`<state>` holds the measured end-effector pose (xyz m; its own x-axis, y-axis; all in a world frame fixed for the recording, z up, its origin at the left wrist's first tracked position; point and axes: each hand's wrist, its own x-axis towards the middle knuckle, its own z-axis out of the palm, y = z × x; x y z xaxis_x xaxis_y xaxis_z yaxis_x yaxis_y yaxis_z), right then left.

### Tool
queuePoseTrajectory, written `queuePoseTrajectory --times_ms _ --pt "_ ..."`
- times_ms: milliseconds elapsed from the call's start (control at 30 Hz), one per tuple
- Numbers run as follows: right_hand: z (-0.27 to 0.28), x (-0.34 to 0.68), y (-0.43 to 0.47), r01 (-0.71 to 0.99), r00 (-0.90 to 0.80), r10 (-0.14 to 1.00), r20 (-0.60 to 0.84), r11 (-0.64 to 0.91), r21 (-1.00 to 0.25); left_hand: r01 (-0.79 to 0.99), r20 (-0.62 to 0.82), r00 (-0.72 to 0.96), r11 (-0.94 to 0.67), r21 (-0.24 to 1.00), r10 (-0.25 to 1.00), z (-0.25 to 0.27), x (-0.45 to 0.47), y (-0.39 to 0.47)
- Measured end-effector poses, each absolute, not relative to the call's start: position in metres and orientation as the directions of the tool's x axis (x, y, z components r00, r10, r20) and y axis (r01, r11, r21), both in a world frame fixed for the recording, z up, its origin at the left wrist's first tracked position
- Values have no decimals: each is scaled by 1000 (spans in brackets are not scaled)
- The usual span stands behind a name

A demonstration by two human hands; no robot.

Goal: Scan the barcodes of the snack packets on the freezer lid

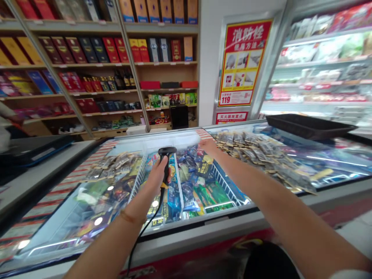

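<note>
My left hand (pixel 159 172) is wrapped round the handle of a black barcode scanner (pixel 167 150), held upright over the open middle of a chest freezer (pixel 200 228). A black cable (pixel 149 221) hangs from the scanner. Stretched toward the freezer's far side, my right hand (pixel 207 146) has its fingers curled beside the striped edge (pixel 204 134) of the right lid. Blur hides what those fingers hold, if anything. Below both hands, white wire baskets (pixel 179 182) contain bagged frozen goods, including blue packs (pixel 173 197) and green packs (pixel 213 195).
Many small flat packets (pixel 255 151) lie on the freezer's right side, near a black tray (pixel 309 126). More packets (pixel 114 164) rest at left. A dark device (pixel 35 149) stands on the left counter. Shelves of boxed goods (pixel 107 50) and a lit display fridge (pixel 322 73) stand behind.
</note>
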<state>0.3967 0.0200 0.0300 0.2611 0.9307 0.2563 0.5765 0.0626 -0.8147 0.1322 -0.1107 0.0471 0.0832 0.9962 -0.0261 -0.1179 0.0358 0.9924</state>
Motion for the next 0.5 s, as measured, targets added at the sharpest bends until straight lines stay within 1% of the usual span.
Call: queuePoseTrajectory --times_ms 100,167,200,233,300,367,433,500 --pt "41 447 6 816 244 938 248 -61 -574 -138 -14 120 31 990 993 43 158 -114" --pt "49 474 1 899 214 934 286 -73 -432 -148 -10 126 29 989 992 37 167 -114" --pt "53 486 0 921 209 921 327 -73 -383 -154 -13 127 33 988 992 34 170 -114" --pt "57 498 0 931 227 901 369 -89 -354 -160 -21 130 42 986 991 30 171 -114" --pt "63 518 1 920 310 864 396 -168 -355 -169 -41 131 63 984 991 24 169 -112" --pt "65 534 5 884 410 850 332 -280 -375 -167 -48 117 68 984 992 19 164 -109" --pt "63 543 10 848 483 841 243 -381 -368 -153 -38 93 52 987 995 16 158 -105" --pt "59 547 17 825 520 829 205 -425 -372 -137 -19 80 29 990 997 14 152 -103"
